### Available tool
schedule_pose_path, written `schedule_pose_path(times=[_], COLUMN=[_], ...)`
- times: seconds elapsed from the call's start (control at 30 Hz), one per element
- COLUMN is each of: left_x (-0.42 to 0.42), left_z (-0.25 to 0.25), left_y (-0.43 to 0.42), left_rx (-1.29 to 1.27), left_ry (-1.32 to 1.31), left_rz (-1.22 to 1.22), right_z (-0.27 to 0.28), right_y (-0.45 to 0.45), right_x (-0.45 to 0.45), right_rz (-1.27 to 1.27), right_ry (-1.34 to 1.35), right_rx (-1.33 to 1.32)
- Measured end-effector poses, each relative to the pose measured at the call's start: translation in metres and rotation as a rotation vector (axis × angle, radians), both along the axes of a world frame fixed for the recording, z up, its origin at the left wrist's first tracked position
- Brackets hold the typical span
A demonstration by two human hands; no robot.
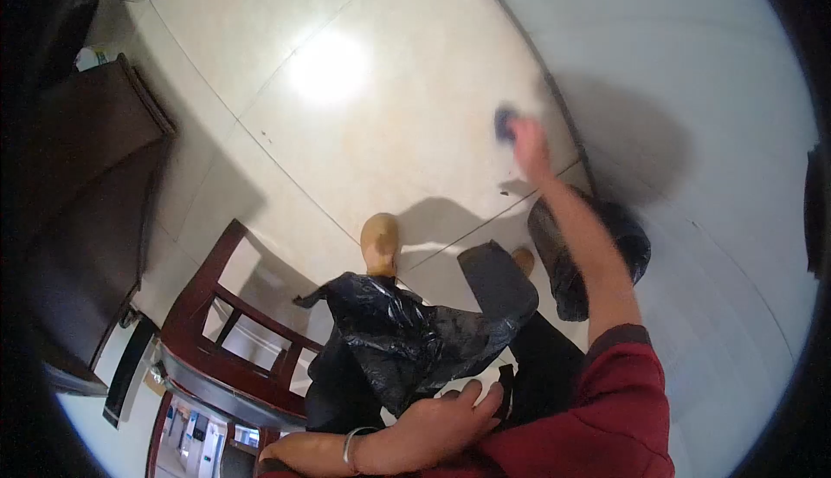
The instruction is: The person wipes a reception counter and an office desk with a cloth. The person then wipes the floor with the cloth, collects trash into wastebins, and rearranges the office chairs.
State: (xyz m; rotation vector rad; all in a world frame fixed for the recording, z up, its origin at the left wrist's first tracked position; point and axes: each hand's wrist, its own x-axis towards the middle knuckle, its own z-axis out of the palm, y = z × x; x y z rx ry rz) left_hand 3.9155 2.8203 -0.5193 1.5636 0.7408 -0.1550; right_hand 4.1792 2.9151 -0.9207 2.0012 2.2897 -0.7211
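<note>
Stretched out over the floor at the upper right, my right hand (531, 145) is blurred and closed on a small dark object (505, 123). Near my lap at the bottom, my left hand (441, 417) has its fingers curled, next to a black strip (505, 389); what lies under the fingers is hidden. A crumpled black plastic bag (381, 313) spreads across my legs. Its right part meets a flat dark grey piece (498, 279). Another black bag (567, 261) stands on the floor beneath my right forearm.
A reddish wooden chair (277, 370) stands at the lower left, with a dark brown piece of furniture (95, 192) beyond it. The tan tip of my shoe (379, 240) shows on the tiled floor (346, 158). A pale wall (710, 132) rises on the right.
</note>
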Motion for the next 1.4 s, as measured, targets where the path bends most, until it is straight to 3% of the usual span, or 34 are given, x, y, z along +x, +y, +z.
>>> schedule_pose_path(times=[0.03, 0.07, 0.1, 0.17, 0.23, 0.3, 0.33, 0.37, 0.43, 0.47, 0.6, 0.63, 0.67, 0.7, 0.77, 0.83, 0.87, 0.9, 0.93, 0.97, 1.0, 1.17, 1.23, 1.27, 1.4], left_x=[-0.002, -0.004, -0.005, -0.003, -0.002, -0.001, -0.001, 0.002, 0.006, 0.006, 0.003, 0.002, 0.0, -0.001, -0.002, -0.001, 0.001, 0.003, 0.005, 0.007, 0.009, 0.011, 0.011, 0.011, 0.011], left_z=[0.001, 0.002, 0.004, 0.007, 0.016, 0.014, 0.013, 0.01, 0.008, 0.009, 0.004, 0.004, 0.006, 0.007, 0.008, 0.013, 0.014, 0.008, 0.005, 0.005, 0.006, 0.004, 0.001, -0.002, 0.0], left_y=[0.0, -0.009, -0.019, -0.022, -0.01, -0.004, -0.005, -0.008, -0.015, -0.017, -0.03, -0.036, -0.038, -0.037, -0.035, -0.04, -0.042, -0.044, -0.046, -0.046, -0.047, -0.051, -0.053, -0.056, -0.06], left_rx=[-0.026, -0.05, 0.066, 0.196, 0.056, 0.076, 0.106, 0.122, 0.043, 0.043, 0.043, 0.004, -0.017, -0.004, 0.01, -0.042, -0.061, -0.032, -0.004, -0.005, -0.026, -0.066, -0.132, -0.127, -0.138], left_ry=[0.012, 0.012, 0.018, 0.023, 0.114, 0.058, -0.002, -0.01, -0.023, -0.019, 0.022, 0.016, 0.016, 0.029, 0.047, 0.127, 0.151, 0.091, 0.033, 0.027, 0.026, 0.077, 0.082, 0.084, 0.074], left_rz=[-0.026, -0.029, -0.057, -0.076, -0.117, -0.013, 0.089, 0.104, 0.058, 0.063, 0.079, 0.109, 0.109, 0.073, 0.034, -0.075, -0.111, 0.015, 0.142, 0.142, 0.11, 0.005, 0.01, 0.004, 0.003], right_z=[0.008, 0.033, 0.015, 0.001, 0.011, -0.01, -0.006, -0.009, 0.012, 0.017, 0.006, -0.003, 0.0, -0.001, -0.016, -0.014, -0.025, -0.014, -0.023, -0.028, -0.023, -0.02, -0.034, -0.027, -0.017], right_y=[0.043, 0.1, 0.124, 0.149, 0.125, 0.054, 0.019, -0.019, -0.043, -0.041, 0.021, 0.06, 0.095, 0.126, 0.13, 0.103, 0.08, 0.054, 0.021, -0.007, -0.027, -0.085, -0.09, -0.102, -0.112], right_x=[-0.009, -0.029, -0.024, -0.039, -0.056, -0.043, -0.04, -0.032, -0.031, -0.033, -0.03, -0.027, -0.026, -0.027, -0.021, -0.012, -0.002, -0.001, 0.011, 0.017, 0.023, 0.023, 0.036, 0.032, 0.012], right_rz=[0.068, 0.002, 0.222, 0.224, 0.15, 0.241, 0.217, 0.299, 0.396, 0.401, 0.229, 0.191, 0.322, 0.267, 0.241, 0.258, 0.235, 0.108, 0.158, 0.095, 0.028, -0.276, -0.951, -0.731, -0.833], right_ry=[-0.036, -0.089, 0.131, 0.063, -0.125, -0.061, -0.093, -0.108, -0.091, -0.087, 0.064, 0.133, 0.002, 0.092, 0.05, 0.216, 0.133, 0.095, 0.091, 0.014, 0.044, -0.064, 0.225, -0.229, -0.327], right_rx=[0.146, -0.132, 0.362, 0.165, 0.001, 0.047, -0.092, 0.049, -0.211, -0.21, 0.172, 0.129, 0.247, 0.244, 0.222, 0.32, 0.23, 0.031, 0.212, 0.198, 0.021, 0.015, 0.026, 0.027, -0.119])
